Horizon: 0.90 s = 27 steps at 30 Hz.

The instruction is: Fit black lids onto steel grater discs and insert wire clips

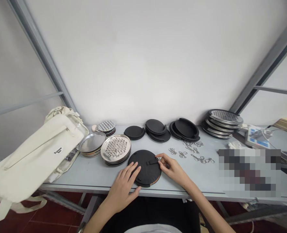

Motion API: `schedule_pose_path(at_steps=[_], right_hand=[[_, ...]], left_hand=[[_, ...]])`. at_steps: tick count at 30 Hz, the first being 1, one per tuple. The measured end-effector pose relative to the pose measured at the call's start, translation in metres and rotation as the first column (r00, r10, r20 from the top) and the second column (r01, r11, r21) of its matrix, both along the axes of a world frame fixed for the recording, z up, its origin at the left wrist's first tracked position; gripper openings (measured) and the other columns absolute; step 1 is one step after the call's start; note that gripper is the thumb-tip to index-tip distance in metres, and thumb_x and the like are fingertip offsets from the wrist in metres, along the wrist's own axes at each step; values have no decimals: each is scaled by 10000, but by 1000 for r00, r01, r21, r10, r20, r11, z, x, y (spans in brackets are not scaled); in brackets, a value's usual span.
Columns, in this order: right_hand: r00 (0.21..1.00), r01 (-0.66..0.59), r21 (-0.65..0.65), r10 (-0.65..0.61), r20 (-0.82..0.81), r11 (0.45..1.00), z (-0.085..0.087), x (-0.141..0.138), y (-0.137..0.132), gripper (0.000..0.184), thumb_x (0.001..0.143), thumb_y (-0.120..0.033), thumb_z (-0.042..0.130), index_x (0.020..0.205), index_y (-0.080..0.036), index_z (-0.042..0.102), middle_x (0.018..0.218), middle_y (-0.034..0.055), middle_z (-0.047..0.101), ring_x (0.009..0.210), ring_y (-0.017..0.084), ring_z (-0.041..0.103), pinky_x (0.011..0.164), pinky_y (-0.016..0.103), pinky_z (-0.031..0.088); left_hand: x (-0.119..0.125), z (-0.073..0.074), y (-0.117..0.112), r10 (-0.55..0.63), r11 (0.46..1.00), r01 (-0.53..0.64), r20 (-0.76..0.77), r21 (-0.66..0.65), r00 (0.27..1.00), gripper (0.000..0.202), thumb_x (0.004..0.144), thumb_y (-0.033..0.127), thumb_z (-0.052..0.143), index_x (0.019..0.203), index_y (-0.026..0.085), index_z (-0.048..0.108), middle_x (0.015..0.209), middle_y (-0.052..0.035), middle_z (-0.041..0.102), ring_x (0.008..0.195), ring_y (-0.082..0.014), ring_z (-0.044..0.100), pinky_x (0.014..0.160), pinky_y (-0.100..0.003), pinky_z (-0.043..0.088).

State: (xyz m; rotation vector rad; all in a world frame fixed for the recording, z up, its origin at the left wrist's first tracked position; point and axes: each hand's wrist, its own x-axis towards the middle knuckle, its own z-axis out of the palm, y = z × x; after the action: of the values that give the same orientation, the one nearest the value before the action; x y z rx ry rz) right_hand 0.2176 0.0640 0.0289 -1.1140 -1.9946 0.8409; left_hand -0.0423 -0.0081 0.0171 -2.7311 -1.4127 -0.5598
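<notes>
A round black disc (pixel 145 171) lies near the table's front edge, with a short black strap (pixel 152 162) on its face and a coppery strip showing along its lower right rim. My left hand (pixel 125 183) rests on the disc's left side, fingers stretched out and apart. At the right rim, my right hand (pixel 170 166) pinches a small metal clip by the strap's end; the fingers cover most of it. Just beyond that hand, several loose wire-like metal clips (pixel 182 154) are scattered. Left of the disc stands a stack of round metal graters (pixel 116 148).
Plain metal discs (pixel 93 142) and a smaller grater stack (pixel 106 126) stand at left. Black round lids (pixel 155 126) and deeper black trays (pixel 187 128) line the wall. Another grater stack (pixel 222 123) sits back right. A cream bag (pixel 43 152) overhangs the left end.
</notes>
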Motion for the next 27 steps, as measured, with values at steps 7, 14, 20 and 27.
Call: schedule_pose_path(at_steps=[7, 14, 20, 27], right_hand=[[1000, -6, -20, 6, -8, 1000, -1, 1, 0, 237, 924, -326, 429, 1083, -189, 540, 638, -58, 410, 571, 127, 422, 547, 226, 345], [1000, -14, -40, 13, -14, 999, -1, 1, -1, 224, 923, -316, 422, 1087, -195, 516, 647, -61, 402, 568, 126, 414, 548, 226, 336], [1000, -18, -41, 17, -11, 999, 0, 0, -1, 214, 920, -305, 416, 1081, -193, 502, 655, -58, 405, 572, 124, 405, 554, 229, 336], [1000, -29, -64, 29, -13, 997, -3, 0, -1, 195, 925, -289, 412, 1088, -199, 471, 662, -65, 385, 565, 119, 390, 555, 227, 324]], left_hand=[[0, 0, 0, 0, 1000, 0, 2, 12, 1000, 628, 910, 249, 479, 1487, 219, 232, 1520, -77, 287, 1386, -284, 267, 1058, -435, 366], [0, 1, 0, 3, 1000, -3, 5, 4, 1000, 619, 912, 251, 484, 1482, 216, 247, 1521, -75, 284, 1387, -277, 262, 1065, -424, 360], [1, 0, 0, 2, 1000, -2, 11, 19, 1000, 630, 904, 243, 488, 1484, 217, 243, 1517, -78, 294, 1382, -283, 274, 1059, -433, 368], [0, 0, 0, 1, 1000, -1, -4, -3, 1000, 634, 910, 238, 484, 1488, 214, 226, 1529, -77, 267, 1391, -281, 250, 1067, -438, 352]])
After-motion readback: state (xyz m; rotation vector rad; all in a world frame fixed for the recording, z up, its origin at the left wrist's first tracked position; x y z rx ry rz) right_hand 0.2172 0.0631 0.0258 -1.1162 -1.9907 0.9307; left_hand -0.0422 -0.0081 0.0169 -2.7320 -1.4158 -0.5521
